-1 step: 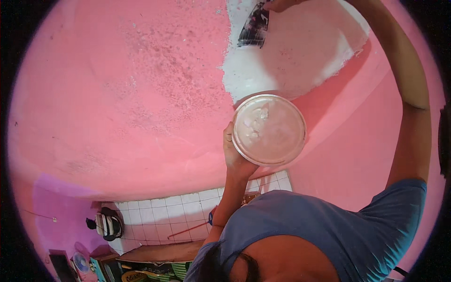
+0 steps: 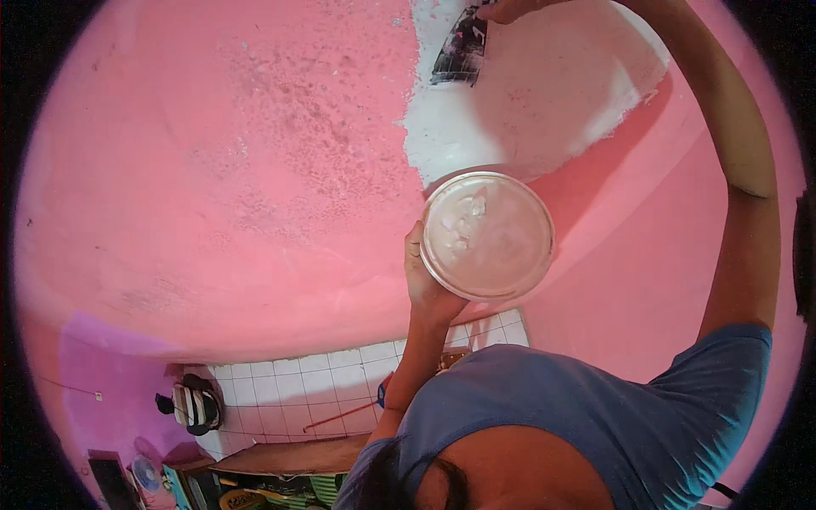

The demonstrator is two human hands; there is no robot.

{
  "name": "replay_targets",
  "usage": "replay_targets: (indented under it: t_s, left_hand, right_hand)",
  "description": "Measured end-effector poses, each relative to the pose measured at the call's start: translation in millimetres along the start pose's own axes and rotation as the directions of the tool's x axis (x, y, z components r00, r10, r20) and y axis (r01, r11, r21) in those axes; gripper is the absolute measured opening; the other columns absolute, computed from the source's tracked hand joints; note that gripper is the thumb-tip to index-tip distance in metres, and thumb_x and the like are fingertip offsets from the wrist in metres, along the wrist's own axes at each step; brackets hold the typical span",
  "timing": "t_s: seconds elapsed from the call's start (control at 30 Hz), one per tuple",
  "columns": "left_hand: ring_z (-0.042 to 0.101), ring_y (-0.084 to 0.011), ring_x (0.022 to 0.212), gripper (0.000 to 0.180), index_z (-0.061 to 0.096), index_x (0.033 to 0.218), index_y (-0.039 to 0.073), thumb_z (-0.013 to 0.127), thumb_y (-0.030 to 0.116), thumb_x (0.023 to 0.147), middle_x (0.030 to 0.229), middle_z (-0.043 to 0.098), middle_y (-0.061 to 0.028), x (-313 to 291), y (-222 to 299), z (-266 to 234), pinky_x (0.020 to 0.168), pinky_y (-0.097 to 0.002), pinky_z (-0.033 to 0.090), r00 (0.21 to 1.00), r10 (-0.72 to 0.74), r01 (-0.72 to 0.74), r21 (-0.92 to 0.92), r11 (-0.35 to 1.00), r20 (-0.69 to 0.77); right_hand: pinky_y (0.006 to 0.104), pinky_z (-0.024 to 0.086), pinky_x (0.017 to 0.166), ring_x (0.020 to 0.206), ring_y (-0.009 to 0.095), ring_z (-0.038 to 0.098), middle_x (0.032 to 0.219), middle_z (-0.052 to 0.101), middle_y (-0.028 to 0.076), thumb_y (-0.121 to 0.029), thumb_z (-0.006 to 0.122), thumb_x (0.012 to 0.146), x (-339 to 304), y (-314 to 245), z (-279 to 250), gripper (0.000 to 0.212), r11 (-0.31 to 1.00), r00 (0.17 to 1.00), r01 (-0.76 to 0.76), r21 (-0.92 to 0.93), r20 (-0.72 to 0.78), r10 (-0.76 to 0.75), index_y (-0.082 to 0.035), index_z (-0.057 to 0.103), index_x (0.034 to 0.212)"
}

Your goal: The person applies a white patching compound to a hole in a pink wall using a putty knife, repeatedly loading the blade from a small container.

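My left hand (image 2: 427,279) grips a round, pale lid (image 2: 514,255) from its lower left edge, thumb along the rim. A few whitish lumps of paste (image 2: 467,223) stick to its upper left part. High up, my right hand (image 2: 512,8), cut by the top edge, is closed on a black, flat putty knife (image 2: 460,53) smeared with white. The blade lies against or very near the wall; which cannot be told. Around it spreads a white coated patch (image 2: 544,110), rough-edged on the left, bordering the pink wall (image 2: 280,153) with its dark, flaking spots.
White tiles (image 2: 340,378) lie below, with a red stick (image 2: 340,417) across them. At the lower left are a dark and white bundle (image 2: 197,406), a fan (image 2: 146,474) and a brown wooden board (image 2: 289,456) above stored items. A purple wall (image 2: 106,365) stands beyond.
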State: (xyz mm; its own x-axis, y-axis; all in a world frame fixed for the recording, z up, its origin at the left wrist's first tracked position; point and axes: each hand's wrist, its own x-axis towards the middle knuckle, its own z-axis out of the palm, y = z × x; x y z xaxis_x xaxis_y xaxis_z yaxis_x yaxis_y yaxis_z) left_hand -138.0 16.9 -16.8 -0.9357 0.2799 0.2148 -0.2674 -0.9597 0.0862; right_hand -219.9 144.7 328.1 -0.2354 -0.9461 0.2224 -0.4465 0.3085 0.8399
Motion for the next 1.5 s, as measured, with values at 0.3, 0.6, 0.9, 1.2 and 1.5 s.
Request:
replay_targets:
  t_s: [0.3,0.6,0.9,1.2,1.5]
  left_hand:
    - [0.05,-0.0328,0.122,0.053,0.044,0.137,0.008,0.035,0.042,0.098,0.136,0.049,-0.0164,-5.9,4.0,-6.6,0.103,-0.052,0.042,0.998,0.05,-0.05,-0.012,0.999,-0.022]
    - [0.048,-0.0328,0.125,0.057,0.041,0.139,0.008,0.035,0.046,0.097,0.139,0.047,-0.0167,-7.2,5.4,-6.1,0.104,-0.0506,0.04,0.995,0.036,-0.036,0.002,0.999,-0.096]
    - [0.048,-0.0322,0.124,0.057,0.04,0.139,0.008,0.037,0.046,0.097,0.138,0.046,-0.0168,-5.7,1.9,-8.2,0.104,-0.0504,0.04,0.997,0.045,-0.043,0.028,0.999,-0.062]
    - [0.047,-0.0329,0.125,0.058,0.04,0.14,0.009,0.035,0.047,0.097,0.139,0.045,-0.0172,-7.2,2.7,-12.8,0.105,-0.0511,0.039,0.99,0.068,-0.066,0.019,0.998,-0.126]
    - [0.053,-0.0283,0.118,0.05,0.052,0.131,0.01,0.042,0.042,0.094,0.131,0.055,-0.0113,-2.9,-4.4,-4.7,0.101,-0.049,0.042,0.991,0.112,-0.1,0.133,0.986,-0.08]
  right_hand:
    - [0.0373,0.033,0.086,0.05,0.017,0.046,0.051,0.052,0.0,-0.027,0.079,0.058,4.8,19.0,-17.5,0.027,0.994,0.994,-0.008,0.109,-0.105,0.02,-0.009,0.058,0.061]
    - [0.0381,0.032,0.089,0.051,0.017,0.042,0.052,0.051,0.001,-0.022,0.08,0.061,15.1,-4.4,3.9,0.027,0.992,0.998,-0.054,0.11,0.047,0.049,-0.009,0.056,0.06]
    - [0.0366,0.033,0.091,0.05,0.017,0.046,0.052,0.052,0.0,-0.023,0.081,0.058,4.6,-5.7,-20.4,0.027,0.992,0.997,-0.066,0.11,-0.031,0.07,-0.01,0.057,0.061]
    - [0.0378,0.033,0.087,0.053,0.022,0.049,0.055,0.055,0.005,-0.021,0.078,0.058,31.3,-11.5,4.4,0.024,0.999,1.0,0.01,0.048,0.005,-0.011,-0.009,0.059,0.062]
    - [0.0369,0.033,0.086,0.053,0.022,0.045,0.053,0.053,0.006,-0.021,0.078,0.058,7.9,-14.4,-16.7,0.023,0.999,1.0,0.008,0.049,-0.028,-0.006,-0.007,0.059,0.061]
